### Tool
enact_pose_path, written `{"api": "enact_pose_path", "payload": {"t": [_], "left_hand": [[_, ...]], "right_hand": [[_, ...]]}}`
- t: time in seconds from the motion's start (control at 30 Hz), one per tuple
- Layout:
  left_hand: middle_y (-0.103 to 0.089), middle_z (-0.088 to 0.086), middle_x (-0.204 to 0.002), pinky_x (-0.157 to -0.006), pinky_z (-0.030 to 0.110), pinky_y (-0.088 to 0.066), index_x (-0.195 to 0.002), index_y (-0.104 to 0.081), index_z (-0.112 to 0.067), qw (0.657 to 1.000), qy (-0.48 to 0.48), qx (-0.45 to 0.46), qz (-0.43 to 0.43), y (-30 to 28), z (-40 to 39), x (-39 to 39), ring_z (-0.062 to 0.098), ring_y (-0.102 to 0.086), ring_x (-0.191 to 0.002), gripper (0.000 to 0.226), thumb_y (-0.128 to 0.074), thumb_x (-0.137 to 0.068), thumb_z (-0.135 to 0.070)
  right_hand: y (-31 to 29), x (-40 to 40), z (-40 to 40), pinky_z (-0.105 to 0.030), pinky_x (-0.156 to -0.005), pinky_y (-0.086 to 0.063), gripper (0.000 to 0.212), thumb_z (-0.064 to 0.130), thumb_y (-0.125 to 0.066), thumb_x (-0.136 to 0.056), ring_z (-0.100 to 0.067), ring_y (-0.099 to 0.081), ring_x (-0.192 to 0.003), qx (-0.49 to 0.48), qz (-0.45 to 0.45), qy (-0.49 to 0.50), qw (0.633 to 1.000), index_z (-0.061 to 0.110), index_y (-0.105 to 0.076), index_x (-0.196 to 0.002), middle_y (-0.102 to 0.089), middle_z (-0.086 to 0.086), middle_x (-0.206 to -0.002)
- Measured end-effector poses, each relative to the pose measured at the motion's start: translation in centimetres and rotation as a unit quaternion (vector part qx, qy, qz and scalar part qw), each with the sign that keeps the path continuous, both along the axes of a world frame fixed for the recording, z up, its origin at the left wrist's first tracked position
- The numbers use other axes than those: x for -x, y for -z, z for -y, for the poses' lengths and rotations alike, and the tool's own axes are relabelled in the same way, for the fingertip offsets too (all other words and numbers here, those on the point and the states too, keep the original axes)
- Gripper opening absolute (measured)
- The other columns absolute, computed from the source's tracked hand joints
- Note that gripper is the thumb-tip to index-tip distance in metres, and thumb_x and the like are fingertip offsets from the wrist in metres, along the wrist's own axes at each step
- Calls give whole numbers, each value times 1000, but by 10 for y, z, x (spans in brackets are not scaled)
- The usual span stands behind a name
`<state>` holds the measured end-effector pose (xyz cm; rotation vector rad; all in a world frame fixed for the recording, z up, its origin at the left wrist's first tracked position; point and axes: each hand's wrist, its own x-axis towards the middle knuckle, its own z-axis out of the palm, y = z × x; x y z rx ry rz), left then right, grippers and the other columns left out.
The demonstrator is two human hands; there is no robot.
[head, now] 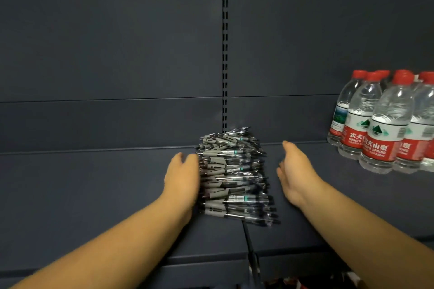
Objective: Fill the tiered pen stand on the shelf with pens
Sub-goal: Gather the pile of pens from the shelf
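Left hand [182, 177]: flat, fingers straight, touching left side of tiered stand of grey-and-clear plastic pens [233, 175], mid dark metal shelf [94, 195]. Right hand [294, 171]: open, just beside stand, not touching. Advice: square up gently; loose pens likely slide.

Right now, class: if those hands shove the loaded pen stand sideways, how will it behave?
The pen stand is probably heavy, being packed with pens. Its loose pens could roll off. The left hand touches it; the right hand stays apart.
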<state>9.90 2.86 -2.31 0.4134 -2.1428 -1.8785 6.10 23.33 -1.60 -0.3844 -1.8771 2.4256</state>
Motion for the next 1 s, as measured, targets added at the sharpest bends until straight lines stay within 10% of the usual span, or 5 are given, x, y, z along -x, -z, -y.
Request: {"api": "enact_pose_path", "payload": {"t": [0.13, 0.33, 0.47, 0.7, 1.0], "left_hand": [[-63, 7, -130, -95, 34, -43, -136, -55, -15, 991, 50, -106, 56, -23, 15, 36, 25, -61, -115, 50, -36, -101, -44], [-42, 6, -153, -103, 28, -29, -152, -36, -12, 967, 118, -220, 52, -39, 9, 57, 22, -32, -146, 55, -25, -108, -41], [-35, 4, -158, -107, 33, -29, -156, -26, -14, 968, 140, -201, 49, -40, 1, 58, 24, -30, -147, 57, -26, -108, -44], [-42, -2, -150, -86, 33, -38, -155, -31, -23, 981, 121, -128, 83, -30, -3, 71, 26, -38, -142, 62, -35, -103, -57], [-27, 1, -163, -117, 43, -24, -158, -23, -25, 990, 113, -59, 64, -26, 1, 93, 25, -29, -147, 67, -42, -101, -55]], "right_hand": [[0, 31, -2, -37, -123, -23, 66, 41, -43, -107, -26, -24, -153, 58, -23, -47, 997, 10, -21, -161, -20, -15, -167], [1, 69, 9, -36, -116, -33, 59, 33, -46, -106, -27, -38, -145, 84, 20, -21, 996, 2, -33, -155, -34, -16, -160], [-1, 60, 18, -28, -93, -34, 50, 32, -43, -108, -20, -47, -133, 6, -3, -70, 998, 10, -39, -153, -57, 5, -116], [6, 77, 19, -50, -122, -27, 64, 53, -50, -100, -22, -36, -147, -67, -28, -79, 994, 31, -33, -157, -35, 6, -161], [5, 90, 25, -52, -119, -33, 73, 61, -53, -97, -28, -39, -145, -58, 2, -95, 994, 28, -31, -158, -37, 0, -161]]}}
